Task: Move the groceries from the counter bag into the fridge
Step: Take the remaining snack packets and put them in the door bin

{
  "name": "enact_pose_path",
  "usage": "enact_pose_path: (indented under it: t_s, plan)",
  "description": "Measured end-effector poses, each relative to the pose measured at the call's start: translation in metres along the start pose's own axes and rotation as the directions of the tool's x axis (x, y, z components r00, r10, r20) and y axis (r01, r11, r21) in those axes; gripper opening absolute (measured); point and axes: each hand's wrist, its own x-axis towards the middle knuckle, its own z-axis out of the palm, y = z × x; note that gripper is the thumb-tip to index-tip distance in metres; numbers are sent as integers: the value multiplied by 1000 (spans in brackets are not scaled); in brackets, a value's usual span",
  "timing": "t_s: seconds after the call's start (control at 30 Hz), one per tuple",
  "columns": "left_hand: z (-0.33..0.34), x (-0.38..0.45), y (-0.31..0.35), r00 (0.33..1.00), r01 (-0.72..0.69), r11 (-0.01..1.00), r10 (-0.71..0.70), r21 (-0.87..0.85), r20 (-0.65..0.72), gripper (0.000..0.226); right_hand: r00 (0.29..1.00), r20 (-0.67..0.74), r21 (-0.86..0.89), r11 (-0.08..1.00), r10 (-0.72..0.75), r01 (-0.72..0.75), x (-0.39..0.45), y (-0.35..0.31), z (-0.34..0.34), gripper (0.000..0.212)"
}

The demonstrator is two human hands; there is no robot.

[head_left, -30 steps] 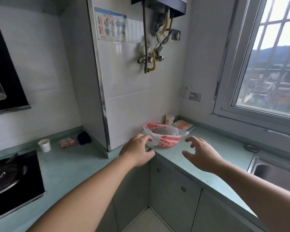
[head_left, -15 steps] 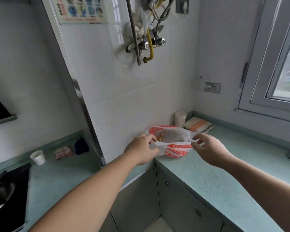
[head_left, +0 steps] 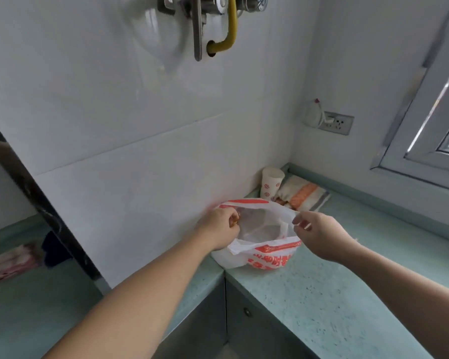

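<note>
A white plastic bag with orange-red print sits on the green counter against the white tiled wall. My left hand pinches the bag's left rim, and my right hand pinches its right rim, holding the mouth spread. Inside the bag I see only pale plastic; its contents cannot be made out. No fridge is in view.
A paper cup and an orange-striped folded cloth lie in the corner behind the bag. A wall socket and a window frame are on the right. Pipes hang overhead. A pink packet lies on the left counter.
Both hands went from open above the counter to gripping the bag's rims and pulling its mouth apart. The camera has moved closer and tilted down.
</note>
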Motion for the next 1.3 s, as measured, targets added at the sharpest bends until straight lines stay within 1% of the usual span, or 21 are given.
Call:
enact_pose_path:
  t_s: [0.1,0.2,0.3,0.4,0.47,0.57,0.63,0.7,0.77,0.83,0.93,1.0,1.03,1.1,1.17,1.23,1.3]
  plan:
    - [22,35,-10,998,-17,1000,18,-21,61,29,998,52,-1,1000,20,-20,30,5,19,24]
    - [47,64,-20,989,16,1000,-14,-16,148,32,995,94,-10,999,32,-31,64,11,45,26]
    - [72,82,-34,972,102,994,-108,42,208,35,985,175,-35,999,6,0,94,15,80,33]
    - [89,96,-48,947,129,980,-168,154,273,43,963,266,-55,996,-51,68,115,18,108,38]
    - [97,107,-57,949,147,969,-196,201,249,50,944,315,-93,987,-96,131,131,20,122,37]
    - [103,120,-72,942,212,958,-252,193,219,51,916,375,-144,967,-143,210,157,18,138,37]
    - [106,127,-84,920,249,945,-299,211,252,56,903,394,-162,953,-173,254,176,14,149,37]
    - [109,131,-97,899,271,937,-329,221,288,68,899,393,-147,953,-191,267,192,7,158,35]
    - [114,135,-101,902,269,941,-320,203,289,81,902,386,-131,957,-193,260,204,3,165,31]
    - [123,137,-102,928,228,947,-281,226,244,87,897,382,-133,948,-221,290,213,1,171,29]
    - [137,136,-102,961,157,936,-219,316,170,81,843,423,-113,904,-332,413,218,-1,177,36]
    - [143,134,-102,959,148,936,-215,318,185,77,802,455,-127,863,-387,489,220,-1,181,40]
    - [145,133,-102,957,153,939,-218,307,190,77,790,480,-149,853,-381,501,222,1,183,41]
    - [148,133,-101,956,169,941,-228,292,183,74,782,531,-187,855,-326,484,227,5,188,42]
    - [150,135,-100,961,179,944,-228,276,154,57,781,564,-207,870,-268,448,230,11,194,37]
    - [150,137,-98,960,179,950,-225,255,164,40,800,559,-170,914,-218,368,233,21,197,31]
    - [150,139,-95,960,164,958,-210,235,186,35,829,523,-114,948,-197,296,234,32,197,26]
